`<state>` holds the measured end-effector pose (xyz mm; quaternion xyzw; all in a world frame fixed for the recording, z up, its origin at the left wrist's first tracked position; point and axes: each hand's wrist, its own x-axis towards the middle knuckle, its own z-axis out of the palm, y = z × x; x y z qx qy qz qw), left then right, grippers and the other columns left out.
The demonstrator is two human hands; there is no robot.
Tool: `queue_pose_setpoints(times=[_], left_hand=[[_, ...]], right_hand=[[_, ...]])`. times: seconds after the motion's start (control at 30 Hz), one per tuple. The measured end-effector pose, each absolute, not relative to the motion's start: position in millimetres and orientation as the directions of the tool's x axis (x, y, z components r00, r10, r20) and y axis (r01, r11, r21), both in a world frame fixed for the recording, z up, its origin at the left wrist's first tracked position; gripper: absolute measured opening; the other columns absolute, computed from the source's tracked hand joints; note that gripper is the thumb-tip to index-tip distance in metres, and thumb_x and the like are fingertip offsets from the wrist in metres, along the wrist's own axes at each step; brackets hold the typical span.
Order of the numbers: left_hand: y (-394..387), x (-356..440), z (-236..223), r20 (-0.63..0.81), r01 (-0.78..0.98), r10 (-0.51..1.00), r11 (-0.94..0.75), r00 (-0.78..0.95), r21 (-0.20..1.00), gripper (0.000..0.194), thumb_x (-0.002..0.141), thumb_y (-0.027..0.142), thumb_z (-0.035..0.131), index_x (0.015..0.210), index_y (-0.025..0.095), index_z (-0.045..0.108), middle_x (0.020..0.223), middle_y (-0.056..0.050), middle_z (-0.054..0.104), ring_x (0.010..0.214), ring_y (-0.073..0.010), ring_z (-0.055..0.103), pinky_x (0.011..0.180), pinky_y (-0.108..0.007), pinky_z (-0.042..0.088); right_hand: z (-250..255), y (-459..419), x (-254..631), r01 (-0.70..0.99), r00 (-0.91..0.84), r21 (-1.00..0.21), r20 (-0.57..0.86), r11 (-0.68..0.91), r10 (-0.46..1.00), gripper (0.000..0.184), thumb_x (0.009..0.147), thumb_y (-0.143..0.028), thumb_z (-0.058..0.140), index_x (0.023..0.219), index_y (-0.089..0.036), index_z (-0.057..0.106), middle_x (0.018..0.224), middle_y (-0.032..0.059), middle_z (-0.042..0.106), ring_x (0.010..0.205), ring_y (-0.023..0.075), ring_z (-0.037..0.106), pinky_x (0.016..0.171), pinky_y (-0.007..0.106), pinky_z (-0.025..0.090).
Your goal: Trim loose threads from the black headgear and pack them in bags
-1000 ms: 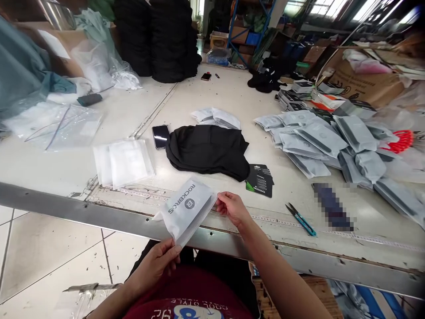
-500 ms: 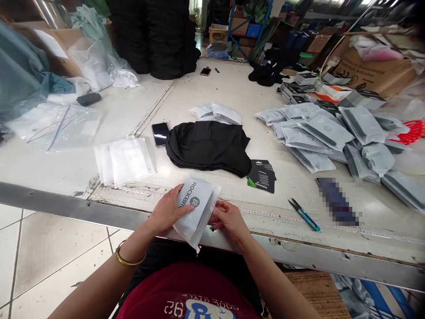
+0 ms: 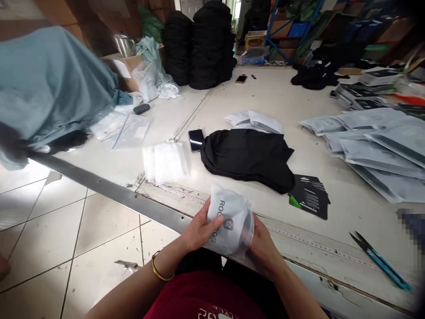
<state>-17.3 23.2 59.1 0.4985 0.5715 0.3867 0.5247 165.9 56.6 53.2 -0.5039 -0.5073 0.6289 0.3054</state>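
Note:
A frosted plastic bag (image 3: 229,208) with dark lettering and a round logo is held over the table's front edge. My left hand (image 3: 201,228) grips its left side, thumb lying on the front. My right hand (image 3: 264,243) holds the bag's right edge, its fingers mostly hidden by the plastic. The bag bulges between both hands, and its right side looks loose and see-through. Just beyond it lies a stack of folded black cloth (image 3: 245,155), with black headgear cards (image 3: 308,195) at its right end. Flat frosted bags (image 3: 169,164) are stacked to the left.
A phone (image 3: 196,140) touches the cloth's left end. Filled bags (image 3: 375,137) are piled at the right, and others (image 3: 255,120) lie behind the cloth. Blue-handled thread snips (image 3: 381,261) rest near the front edge. Tall black fabric stacks (image 3: 209,48) stand at the back.
The view has swung left, so the table's things appear farther right. The bag has become rounder and more bulged. My right fingers, which showed at its edge, are now mostly hidden by it.

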Motion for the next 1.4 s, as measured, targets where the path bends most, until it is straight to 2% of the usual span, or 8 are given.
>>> queue_pose_setpoints(times=[0.5, 0.63, 0.73, 0.83, 0.97, 1.13, 1.27, 1.4], left_hand=[[62, -95, 73, -0.116, 0.501, 0.859, 0.395, -0.499, 0.77, 0.051, 0.082, 0.049, 0.05, 0.123, 0.02, 0.047, 0.063, 0.002, 0.055, 0.053, -0.0163, 0.054, 0.054, -0.027, 0.044], [110, -175, 87, 0.168, 0.718, 0.764, 0.473, -0.623, 0.511, 0.072, 0.081, 0.053, 0.05, 0.138, 0.014, 0.03, 0.099, -0.012, 0.062, 0.093, -0.0316, 0.06, 0.082, -0.043, 0.045], [139, -200, 70, 0.201, 0.857, 0.844, 0.441, -0.497, 0.264, 0.089, 0.082, 0.06, 0.046, 0.146, 0.014, 0.007, 0.145, -0.024, 0.026, 0.129, -0.045, 0.029, 0.099, -0.058, 0.028], [150, -194, 37, 0.028, 0.92, 0.929, 0.362, -0.37, 0.148, 0.076, 0.085, 0.064, 0.033, 0.146, 0.022, 0.017, 0.153, -0.016, 0.003, 0.138, -0.0414, 0.005, 0.106, -0.062, 0.011], [148, -184, 12, -0.104, 0.906, 0.922, 0.385, -0.372, 0.174, 0.074, 0.087, 0.065, 0.022, 0.146, 0.021, 0.015, 0.153, -0.016, 0.001, 0.138, -0.04, 0.001, 0.105, -0.063, 0.006], [141, -171, 22, 0.074, 0.931, 0.947, 0.291, -0.314, 0.222, 0.068, 0.093, 0.056, 0.024, 0.142, 0.01, 0.025, 0.152, -0.02, 0.009, 0.136, -0.0433, 0.003, 0.103, -0.067, 0.003], [117, -102, 30, 0.315, 0.914, 0.93, 0.049, -0.188, 0.402, 0.05, 0.092, 0.045, 0.037, 0.129, 0.013, 0.047, 0.145, -0.017, 0.031, 0.135, -0.0325, 0.023, 0.11, -0.05, 0.02], [74, -14, 30, 0.185, 0.768, 0.98, -0.176, 0.075, 0.616, 0.042, 0.089, 0.045, 0.046, 0.122, 0.021, 0.053, 0.138, -0.01, 0.042, 0.127, -0.0254, 0.038, 0.106, -0.042, 0.035]], right_hand=[[43, 76, 216, -0.04, -0.195, -0.902, -0.416, -0.431, 0.888, 0.048, 0.064, -0.04, 0.076, 0.104, -0.017, 0.062, 0.098, 0.0093, 0.069, 0.085, 0.0242, 0.065, 0.074, 0.036, 0.053], [36, 83, 228, -0.102, -0.107, -0.893, -0.428, -0.438, 0.897, 0.048, 0.063, -0.038, 0.076, 0.103, -0.015, 0.061, 0.096, 0.0082, 0.069, 0.083, 0.0221, 0.065, 0.078, 0.037, 0.052], [32, 85, 223, -0.016, -0.114, -0.904, -0.423, -0.427, 0.899, 0.047, 0.064, -0.041, 0.074, 0.101, -0.015, 0.061, 0.095, 0.0074, 0.07, 0.083, 0.0215, 0.065, 0.078, 0.035, 0.052], [33, 85, 218, 0.083, -0.085, -0.919, -0.393, -0.386, 0.916, 0.045, 0.066, -0.046, 0.071, 0.1, -0.017, 0.06, 0.094, 0.0073, 0.069, 0.085, 0.0215, 0.064, 0.076, 0.034, 0.052], [35, 84, 226, 0.093, 0.039, -0.934, -0.343, -0.345, 0.939, 0.05, 0.067, -0.05, 0.069, 0.104, -0.02, 0.055, 0.102, 0.0071, 0.065, 0.086, 0.0192, 0.062, 0.071, 0.031, 0.051], [36, 75, 237, 0.255, 0.154, -0.922, -0.258, -0.291, 0.954, 0.043, 0.063, -0.048, 0.073, 0.088, -0.02, 0.053, 0.072, -0.0011, 0.057, 0.065, 0.0139, 0.053, 0.063, 0.029, 0.046], [34, 72, 233, 0.255, 0.082, -0.924, -0.273, -0.285, 0.959, 0.037, 0.064, -0.046, 0.072, 0.081, -0.021, 0.051, 0.066, -0.0035, 0.052, 0.061, 0.0129, 0.05, 0.061, 0.027, 0.044], [30, 73, 231, 0.204, 0.068, -0.924, -0.315, -0.322, 0.947, 0.037, 0.064, -0.045, 0.072, 0.081, -0.021, 0.051, 0.064, -0.0039, 0.051, 0.059, 0.0125, 0.049, 0.055, 0.025, 0.041]])
